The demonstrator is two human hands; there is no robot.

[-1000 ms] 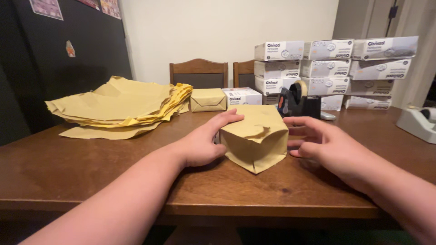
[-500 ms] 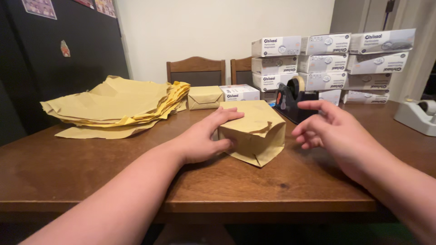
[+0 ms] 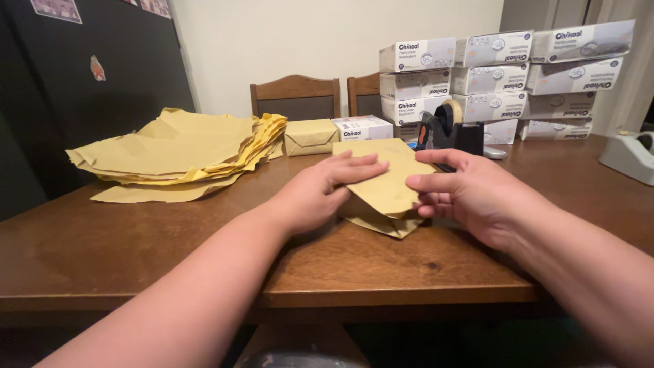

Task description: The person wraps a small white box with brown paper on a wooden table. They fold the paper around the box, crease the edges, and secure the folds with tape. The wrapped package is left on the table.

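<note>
Head view, looking down on a brown wooden table [image 3: 136, 238]; both hands are on a box half wrapped in yellow-brown kraft paper [image 3: 385, 180], sitting at the middle of the table, a little toward the near edge; left hand [image 3: 320, 194] lies flat over the box's left side, fingers stretched across the top, palm pressing the paper down, not curled round anything; right hand [image 3: 470, 194] comes in from the right, fingers loosely bent, tips touching the paper's right edge, thumb on top; whether it pinches the paper or only rests on it, I cannot tell; a loose paper flap pokes out under the box toward the near side. Just behind the right hand, a black tape dispenser [image 3: 449, 133] with its roll up; far left, a thick pile of kraft paper sheets [image 3: 177, 150]; beside it, further back, one finished wrapped box [image 3: 310, 136] touching a small white carton [image 3: 361, 127]; far right, a stack of white cartons [image 3: 504, 75]; at the right edge, a grey tape dispenser [image 3: 627, 155]; two wooden chairs [image 3: 296, 95] beyond the table.
</note>
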